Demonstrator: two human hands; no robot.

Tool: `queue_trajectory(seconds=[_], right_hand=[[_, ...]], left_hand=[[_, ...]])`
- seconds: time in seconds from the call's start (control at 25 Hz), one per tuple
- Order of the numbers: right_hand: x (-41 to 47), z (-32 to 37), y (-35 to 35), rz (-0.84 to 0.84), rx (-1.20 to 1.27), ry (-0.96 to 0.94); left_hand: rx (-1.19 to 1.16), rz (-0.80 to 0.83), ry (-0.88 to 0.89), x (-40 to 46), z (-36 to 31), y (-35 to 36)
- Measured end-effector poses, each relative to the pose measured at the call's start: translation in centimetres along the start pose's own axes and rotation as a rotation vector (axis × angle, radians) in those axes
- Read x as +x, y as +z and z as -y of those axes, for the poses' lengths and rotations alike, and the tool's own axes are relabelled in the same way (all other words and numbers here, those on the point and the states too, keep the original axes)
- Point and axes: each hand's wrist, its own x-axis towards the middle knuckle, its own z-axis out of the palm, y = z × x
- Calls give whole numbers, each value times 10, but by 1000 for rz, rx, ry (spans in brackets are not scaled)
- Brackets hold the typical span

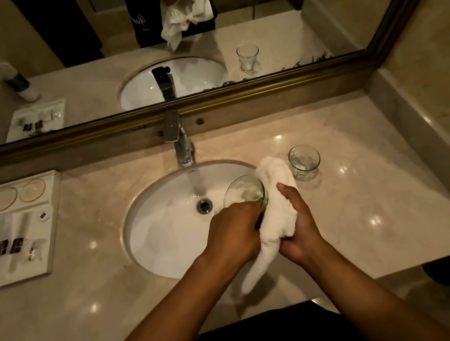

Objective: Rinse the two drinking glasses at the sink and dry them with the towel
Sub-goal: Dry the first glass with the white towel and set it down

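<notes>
- The marble counter (355, 209) carries a single white sink (163, 238), above which one faucet (183, 150) is mounted; whether water is running cannot be told.
- One white amenity tray (51, 225) is set at the counter's left end, well apart from the work; two round coasters are counted on it, along with small wrapped items too small to name.
- One white towel (277, 215) is counted, bunched between both hands over the right edge of the sink, its tail hanging down toward the counter's front edge.
- Two drinking glasses are counted. The held glass (247, 193) is tilted over the basin, wrapped on its right side by the towel; drying of it is judged to be under way, not finished.
- The second glass (304, 161) is stood upright on the counter just right of the sink, touched by neither hand; whether it has been rinsed or dried cannot be told, so at least part of the task is judged to remain.
- The left hand (233, 233) is curled closed around the near side of the held glass.
- The right hand (299, 226) is closed on the towel, thumb raised along the cloth, pressing it against the glass.
</notes>
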Motion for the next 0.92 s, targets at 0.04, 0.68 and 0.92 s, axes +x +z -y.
queue_trajectory(seconds=[0.04, 0.68, 0.92], right_hand=[[-4, 2, 0, 49, 87, 1], [-27, 11, -6, 182, -22, -49], [-27, 19, -8, 225, -435, -203]], left_hand=[[-4, 62, 19, 2, 3, -3], [-706, -233, -278, -4, 14, 26], [-985, -386, -139, -8, 21, 6]])
